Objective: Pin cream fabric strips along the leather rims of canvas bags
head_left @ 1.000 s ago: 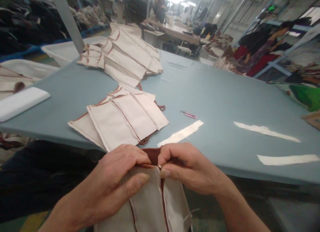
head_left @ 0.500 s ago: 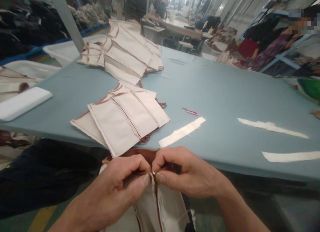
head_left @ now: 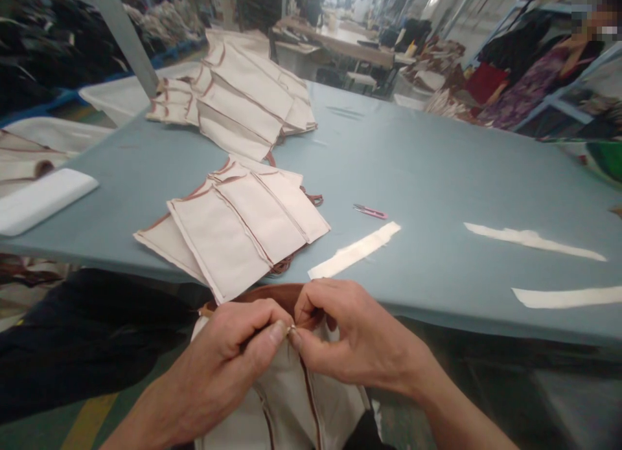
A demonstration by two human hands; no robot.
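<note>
A cream fabric bag piece (head_left: 286, 398) with brown-edged seams and a brown band (head_left: 272, 299) along its top hangs in front of me, below the table edge. My left hand (head_left: 233, 359) is closed in a pinch on its upper edge. Right beside it, my right hand (head_left: 354, 340) pinches the same edge at the top of a seam, thumb and forefinger together. The fingertips of both hands nearly touch, and a tiny pale bit shows between them, too small to name. The fingers cover the edge there.
On the blue-grey table (head_left: 427, 178) lie sewn cream pieces (head_left: 262, 223), a larger stack (head_left: 243, 94) behind, pink-handled thread snips (head_left: 370, 212), and cream strips (head_left: 357, 249). A white block-like object (head_left: 46, 201) sits at left. A person in a patterned top (head_left: 529, 90) is at far right.
My right hand has shifted slightly left and up, and the pinched edge has turned with it. The fingertips are closer together. The view has tilted a little.
</note>
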